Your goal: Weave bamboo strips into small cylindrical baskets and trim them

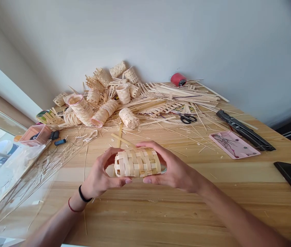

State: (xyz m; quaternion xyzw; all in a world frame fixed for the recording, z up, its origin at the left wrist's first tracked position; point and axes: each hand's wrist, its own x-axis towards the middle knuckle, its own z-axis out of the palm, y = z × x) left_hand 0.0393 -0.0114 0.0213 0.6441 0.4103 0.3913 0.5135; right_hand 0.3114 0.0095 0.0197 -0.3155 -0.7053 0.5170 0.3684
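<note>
A small woven basket (138, 163) of pale wood strips lies on its side between my hands, above the front middle of the table. My left hand (104, 171) grips its left end, thumb along the lower front and fingers behind. Around the right end closes my right hand (167, 168), with the thumb below and the fingers over the top. A glassy, greenish edge shows at the basket's right end; what it belongs to I cannot make out. Just behind the basket, two loose yellowish strips (120, 135) cross on the table.
Several woven baskets (81, 109) and a heap of strips (183, 94) lie along the wall. Black scissors (188, 118), a pink tray (234, 144) with pins and a long black tool (244, 130) are on the right. A pink box (36, 135) stands left, near the window.
</note>
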